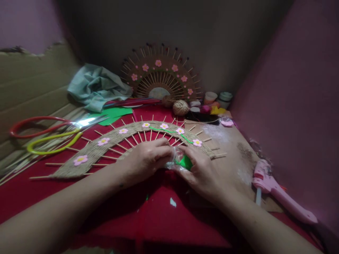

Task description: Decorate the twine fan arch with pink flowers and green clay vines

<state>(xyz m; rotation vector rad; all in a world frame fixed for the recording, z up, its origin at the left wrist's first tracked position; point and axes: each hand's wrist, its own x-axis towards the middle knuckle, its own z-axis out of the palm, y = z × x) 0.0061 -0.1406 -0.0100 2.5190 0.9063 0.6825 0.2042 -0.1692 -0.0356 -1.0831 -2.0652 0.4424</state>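
Note:
My left hand and my right hand meet over a small clear plastic bag with green pieces inside; both hands pinch it. Just beyond them lies a half-round fan of jute twine and wooden sticks, dotted with pink foam flowers and a green stem line. It rests on a red cloth.
A finished fan stands against the back wall. A twine ball, small jars and coloured bits sit behind. A pink glue gun lies at right on cardboard. Scissors with red and yellow handles and a teal cloth are at left.

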